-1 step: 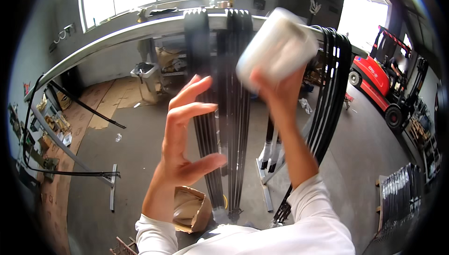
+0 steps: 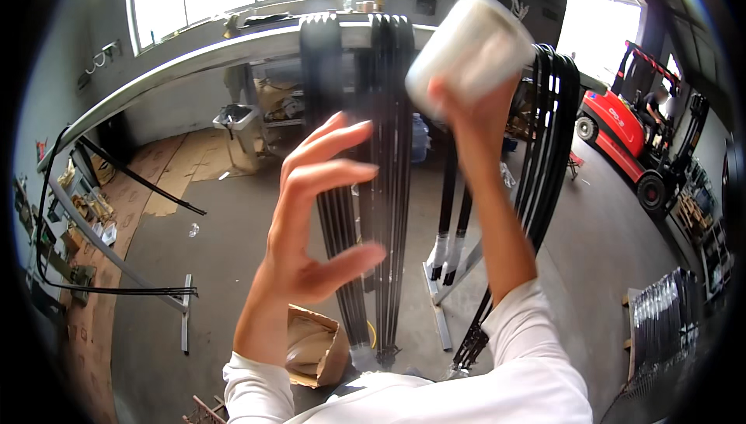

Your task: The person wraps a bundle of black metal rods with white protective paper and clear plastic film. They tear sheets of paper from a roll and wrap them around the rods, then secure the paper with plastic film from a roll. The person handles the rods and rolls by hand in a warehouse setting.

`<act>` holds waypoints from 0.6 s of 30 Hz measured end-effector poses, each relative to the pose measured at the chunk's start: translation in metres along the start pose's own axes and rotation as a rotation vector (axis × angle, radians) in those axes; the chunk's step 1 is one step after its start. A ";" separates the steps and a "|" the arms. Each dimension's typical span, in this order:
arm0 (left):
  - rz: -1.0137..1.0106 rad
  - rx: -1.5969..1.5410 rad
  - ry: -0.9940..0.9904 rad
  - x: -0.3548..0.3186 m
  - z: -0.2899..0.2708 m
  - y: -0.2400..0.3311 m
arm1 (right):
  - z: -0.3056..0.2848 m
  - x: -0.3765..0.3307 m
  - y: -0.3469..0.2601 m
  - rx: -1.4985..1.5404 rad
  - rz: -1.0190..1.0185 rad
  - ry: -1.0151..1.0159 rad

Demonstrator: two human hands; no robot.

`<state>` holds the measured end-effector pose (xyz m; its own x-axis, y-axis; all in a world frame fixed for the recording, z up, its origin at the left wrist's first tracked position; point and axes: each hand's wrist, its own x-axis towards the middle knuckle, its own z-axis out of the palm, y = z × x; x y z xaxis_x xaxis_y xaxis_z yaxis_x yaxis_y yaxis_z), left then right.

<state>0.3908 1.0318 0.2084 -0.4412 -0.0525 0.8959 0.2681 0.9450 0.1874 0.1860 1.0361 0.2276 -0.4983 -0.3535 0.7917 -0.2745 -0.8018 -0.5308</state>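
My right hand [image 2: 475, 107] is raised and closed round a whitish roll of plastic film [image 2: 470, 51], which is tilted and smeared by motion. Left of it, my left hand [image 2: 311, 206] has its fingers curved and spread, with nothing visible in them. Just beyond that hand, bundles of long black tubes or cables [image 2: 392, 160] hang over a pale horizontal rail [image 2: 225, 49]. A hazy patch blurs their upper part. Another black bundle [image 2: 556, 129] hangs from the rail to the right of the roll. Clear film wraps the lower ends of some strands [image 2: 439, 251].
An opened cardboard box [image 2: 330, 346] stands on the floor below my left arm. The rack's metal feet [image 2: 437, 315] stick out. At the right are a red forklift [image 2: 622, 125] with a person on it and a stack of black, film-wrapped pieces [image 2: 664, 323].
My right hand and the film roll have moved up and slightly right. My left hand has shifted a little to the right, its fingers still spread.
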 end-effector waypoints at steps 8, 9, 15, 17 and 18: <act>-0.086 0.485 0.077 0.121 0.087 -0.080 | -0.054 0.154 0.068 -0.339 -0.215 -0.039; 0.022 0.620 0.129 0.132 0.093 -0.092 | -0.056 0.163 0.078 -0.362 -0.222 -0.073; -0.279 0.676 -0.053 0.186 0.115 -0.150 | -0.064 0.183 0.088 -0.387 -0.068 -0.272; -0.327 0.632 -0.080 0.191 0.116 -0.155 | -0.061 0.178 0.082 -0.302 -0.077 -0.337; -0.336 0.634 -0.088 0.193 0.114 -0.157 | -0.059 0.177 0.082 -0.277 -0.081 -0.351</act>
<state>0.1657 0.9103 0.3060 -0.4866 -0.3721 0.7904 -0.4309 0.8893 0.1534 0.0269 0.9361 0.3069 -0.1706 -0.4748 0.8634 -0.5344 -0.6916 -0.4860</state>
